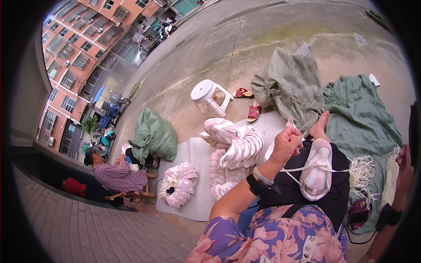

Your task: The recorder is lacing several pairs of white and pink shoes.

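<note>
A pale pink and white shoe upper (316, 173) lies across my dark-trousered lap, its toe toward me. White shoelace (364, 168) stretches out from both sides of it. My left hand (286, 147) is raised left of the upper with its fingers closed in a pinch; the lace runs toward it and is partly hidden behind the wrist. Far to the right, my right hand (403, 160) holds the other stretch of lace, pulled out from the upper. That hand is near the dark rim of the picture.
Stacked pink-white uppers (241, 149) and a ringed bundle (179, 185) rest on a grey mat (195, 151). Lace hanks (364, 175) lie on green cloth (359, 114). Sacks (289, 83), red sandals (253, 110) and a white stool (212, 96) stand ahead. A person (116, 175) sits left.
</note>
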{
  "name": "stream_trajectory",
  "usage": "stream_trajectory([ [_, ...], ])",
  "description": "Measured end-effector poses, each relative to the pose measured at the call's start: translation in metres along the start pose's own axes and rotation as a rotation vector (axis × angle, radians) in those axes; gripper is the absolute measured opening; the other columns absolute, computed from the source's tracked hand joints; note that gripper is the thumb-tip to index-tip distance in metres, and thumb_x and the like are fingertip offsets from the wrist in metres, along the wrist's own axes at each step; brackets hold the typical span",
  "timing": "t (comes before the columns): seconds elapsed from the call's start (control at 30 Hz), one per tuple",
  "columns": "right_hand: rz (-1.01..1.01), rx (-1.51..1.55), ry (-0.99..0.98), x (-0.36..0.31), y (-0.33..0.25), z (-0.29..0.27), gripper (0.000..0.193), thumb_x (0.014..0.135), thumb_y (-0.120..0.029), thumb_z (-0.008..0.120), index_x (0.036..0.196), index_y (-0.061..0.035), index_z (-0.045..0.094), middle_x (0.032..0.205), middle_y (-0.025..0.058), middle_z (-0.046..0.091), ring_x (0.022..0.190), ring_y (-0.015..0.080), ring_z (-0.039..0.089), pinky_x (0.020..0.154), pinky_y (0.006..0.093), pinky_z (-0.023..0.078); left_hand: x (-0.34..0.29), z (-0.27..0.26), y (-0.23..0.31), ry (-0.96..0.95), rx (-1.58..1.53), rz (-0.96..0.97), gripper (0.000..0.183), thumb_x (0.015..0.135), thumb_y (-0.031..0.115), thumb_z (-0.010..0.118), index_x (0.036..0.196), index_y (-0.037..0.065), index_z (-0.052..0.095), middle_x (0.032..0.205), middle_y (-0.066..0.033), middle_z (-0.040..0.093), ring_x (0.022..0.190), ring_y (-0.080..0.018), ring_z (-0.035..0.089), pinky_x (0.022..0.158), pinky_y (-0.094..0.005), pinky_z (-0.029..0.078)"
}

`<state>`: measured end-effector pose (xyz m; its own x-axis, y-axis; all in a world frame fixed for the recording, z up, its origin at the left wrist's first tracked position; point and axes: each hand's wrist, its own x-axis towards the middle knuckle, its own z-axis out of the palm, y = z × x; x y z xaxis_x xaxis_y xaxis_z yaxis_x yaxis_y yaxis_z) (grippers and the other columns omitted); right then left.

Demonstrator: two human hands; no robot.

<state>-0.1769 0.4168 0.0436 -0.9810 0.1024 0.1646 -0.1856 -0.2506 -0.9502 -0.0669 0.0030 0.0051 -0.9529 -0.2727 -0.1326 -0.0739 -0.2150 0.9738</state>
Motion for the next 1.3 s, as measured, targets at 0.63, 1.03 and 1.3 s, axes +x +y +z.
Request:
stream_trajectory([
  [0.63, 0.414, 0.14, -0.523, -0.097, 0.087, 0.171, 0.023, 0.088, -0.021, 0.057, 0.094, -0.0001, 0.065, 0.071, -0.0022, 0.057, 0.061, 0.0027, 0.048, 0.055, 0.0178, 0.039, -0.016, 0.069, -0.01, -0.309, -0.155, -0.215, 0.027, 0.085, 0.01, 0.054, 0.109, 0.0, 0.048, 0.068, -0.0036, 0.057, 0.048, -0.0071, 0.05, 0.042, -0.0169, 0.04],
  [1.03, 0.483, 0.239, -0.55, -0.099, 0.088, 0.17, 0.023, 0.088, -0.015, 0.056, 0.1, 0.0038, 0.062, 0.076, 0.0017, 0.059, 0.065, 0.0052, 0.052, 0.06, 0.0187, 0.043, -0.02, 0.068, -0.012, -0.291, -0.227, -0.21, 0.032, 0.083, 0.01, 0.055, 0.112, -0.001, 0.046, 0.066, -0.0049, 0.058, 0.046, -0.0092, 0.05, 0.043, -0.0183, 0.041],
  [1.3, 0.518, 0.314, -0.521, -0.101, 0.094, 0.171, 0.024, 0.087, -0.015, 0.058, 0.102, 0.0027, 0.062, 0.073, 0.0013, 0.06, 0.065, 0.0057, 0.053, 0.06, 0.0191, 0.044, -0.02, 0.069, -0.014, -0.269, -0.297, -0.211, 0.033, 0.085, 0.009, 0.056, 0.113, -0.003, 0.045, 0.066, -0.0063, 0.057, 0.046, -0.0079, 0.049, 0.041, -0.0163, 0.04],
])
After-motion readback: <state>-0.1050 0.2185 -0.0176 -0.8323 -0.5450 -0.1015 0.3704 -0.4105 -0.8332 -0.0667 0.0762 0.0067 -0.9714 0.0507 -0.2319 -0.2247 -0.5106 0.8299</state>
